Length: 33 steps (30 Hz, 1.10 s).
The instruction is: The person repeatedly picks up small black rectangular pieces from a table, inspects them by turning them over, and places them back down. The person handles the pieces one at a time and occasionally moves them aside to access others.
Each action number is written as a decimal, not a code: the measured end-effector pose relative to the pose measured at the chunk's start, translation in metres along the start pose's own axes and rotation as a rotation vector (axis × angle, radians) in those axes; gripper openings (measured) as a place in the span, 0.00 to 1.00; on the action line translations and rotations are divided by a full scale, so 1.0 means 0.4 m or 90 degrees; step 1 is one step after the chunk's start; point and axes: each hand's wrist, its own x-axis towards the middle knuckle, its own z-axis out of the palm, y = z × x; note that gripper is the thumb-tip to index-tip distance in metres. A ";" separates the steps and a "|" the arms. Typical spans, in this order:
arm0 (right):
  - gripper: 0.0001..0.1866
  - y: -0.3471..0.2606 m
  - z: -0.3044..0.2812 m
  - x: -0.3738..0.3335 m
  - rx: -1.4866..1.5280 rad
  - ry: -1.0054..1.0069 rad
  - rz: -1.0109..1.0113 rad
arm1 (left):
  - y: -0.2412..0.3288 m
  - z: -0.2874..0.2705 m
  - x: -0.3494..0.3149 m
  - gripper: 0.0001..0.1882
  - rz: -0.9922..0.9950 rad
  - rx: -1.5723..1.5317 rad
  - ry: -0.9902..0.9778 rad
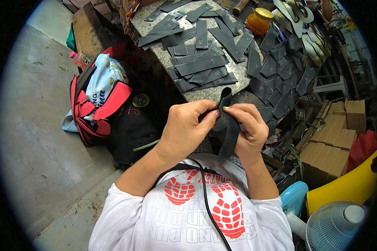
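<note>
Both hands are raised close together in front of the chest. The left hand [186, 127] and the right hand [248, 125] are each curled shut, pinching one dark grey strip [227, 125] between thumb and fingertips; its lower end hangs down. A red-and-black bag [97, 109] on the floor gapes, stuffed with a blue-and-white sack [101, 77]. More strips [205, 62] cover the stone table [163, 56]. The fingers hide the strip's middle.

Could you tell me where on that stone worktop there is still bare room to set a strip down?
The stone worktop is bare only along its left edge beside the strip pile. Its right side, toward the orange jar, is thick with strips. Both hands, left hand and right hand, hold a dark strip.
</note>
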 end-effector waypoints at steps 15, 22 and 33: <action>0.18 -0.003 0.004 0.000 -0.057 -0.001 -0.072 | 0.004 -0.010 -0.002 0.12 -0.043 -0.062 -0.033; 0.21 0.008 0.005 -0.002 -0.104 -0.007 -0.140 | -0.001 -0.012 -0.011 0.11 -0.040 -0.080 -0.031; 0.16 0.002 -0.089 0.056 -0.031 -0.105 0.051 | -0.009 -0.030 0.008 0.07 0.266 0.136 -0.061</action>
